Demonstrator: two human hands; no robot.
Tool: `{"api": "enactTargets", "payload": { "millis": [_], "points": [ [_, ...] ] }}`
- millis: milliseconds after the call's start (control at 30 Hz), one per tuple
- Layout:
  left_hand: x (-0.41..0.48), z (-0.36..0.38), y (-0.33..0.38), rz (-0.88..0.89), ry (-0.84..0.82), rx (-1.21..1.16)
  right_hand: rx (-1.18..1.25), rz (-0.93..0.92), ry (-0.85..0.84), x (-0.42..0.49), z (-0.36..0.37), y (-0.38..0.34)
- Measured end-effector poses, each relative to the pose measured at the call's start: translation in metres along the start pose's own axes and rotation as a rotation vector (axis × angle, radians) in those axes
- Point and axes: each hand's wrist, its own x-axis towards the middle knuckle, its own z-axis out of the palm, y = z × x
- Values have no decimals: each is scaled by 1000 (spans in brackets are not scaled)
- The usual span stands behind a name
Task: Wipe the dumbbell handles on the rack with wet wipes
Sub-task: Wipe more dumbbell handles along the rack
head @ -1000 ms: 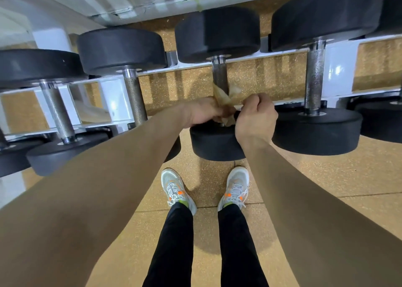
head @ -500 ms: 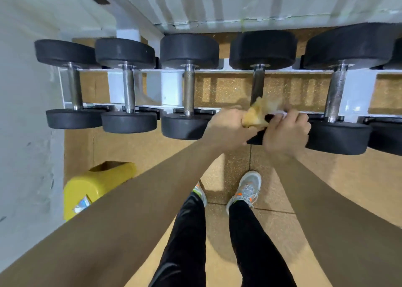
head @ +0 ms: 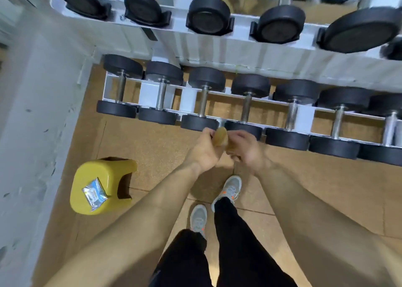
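In front of the lower tier of the white rack (head: 150, 96), we held a crumpled, yellowish wet wipe (head: 220, 137) between both hands. Our left hand (head: 203, 151) had its fingers (head: 206, 133) curled round the wipe's left side. Our right hand (head: 247, 151) pinched its lower right edge, though that hand was blurred and we could not tell how each finger lay. The wipe sat before the gap between the near heads of the third and fourth dumbbells from the left, clear of every handle.

The lower dumbbells (head: 206, 82) lay side by side across the rails, black heads at each end. Their bare metal handles (head: 202, 101) pointed towards us, and the weights grew larger towards the right. On the tier above, the upper dumbbells (head: 208, 15) showed us only their round black ends, each seated in a dark cradle.

To our left, near the grey wall (head: 32, 112), a yellow stool (head: 104, 169) stood on the cork-coloured floor (head: 152, 139), well apart from the rack. A silvery packet (head: 94, 194) lay flat on its seat. Below our arms we saw our black trousers (head: 239, 243) and our grey shoes (head: 228, 187) with orange marks, the right foot set ahead of the left.
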Motion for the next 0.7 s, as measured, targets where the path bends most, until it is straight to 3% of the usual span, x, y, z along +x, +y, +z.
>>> {"api": "enactTargets", "payload": {
  "millis": [100,167,333,700],
  "points": [
    [-40,-13,16,80,123,-191,-25,-162,51,-42,1,-9],
    [-64,-21,26,112,119,-257,-40,-206,125,-74,8,-8],
    [-114,-11,63,8,-102,-284,220,-129,486,-140,2,3],
    [-177,122,161,-24,-374,-191,691,-137,629,-296,-157,41]
  ]
}}
